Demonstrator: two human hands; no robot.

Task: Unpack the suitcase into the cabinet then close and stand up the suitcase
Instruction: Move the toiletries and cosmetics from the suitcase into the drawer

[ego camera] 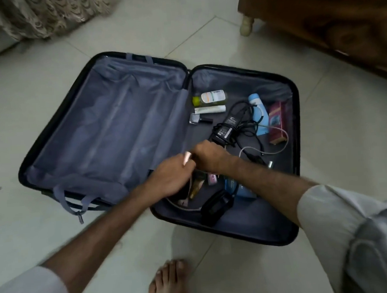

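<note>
Head view: suitcase (108,120) flat on tiled floor (45,69), both halves open, grey-lined left half bare of loose items, right half full of small things. Both hands together over near middle of right half. Left hand (169,177) curled down into clutter, a pale slim thing (187,157) sticking up beside its knuckles; whether pinched by left or right fingers, cannot tell. Right hand (208,158) curled, knuckles up, close against black charger brick (224,129); clamped on it or only touching, not clear.

Further back in same half: green-capped bottle (211,97), white tube (209,109), blue bottle (259,114), red box (277,123), tangled black cable (246,119), white cable (279,149). Nearer: blue box (241,190), black case (216,205). Wooden furniture (330,22) at upper right, possibly the cabinet; no open door in sight.

Judgement: early in unpacking, most contents yet to go. To do this step well: gather small loose pieces in one hand, lift charger together with its cable so nothing drags or snags on the bottles, take upright bottles by the body, not the cap. Best left for last: zipped divider and closing.
</note>
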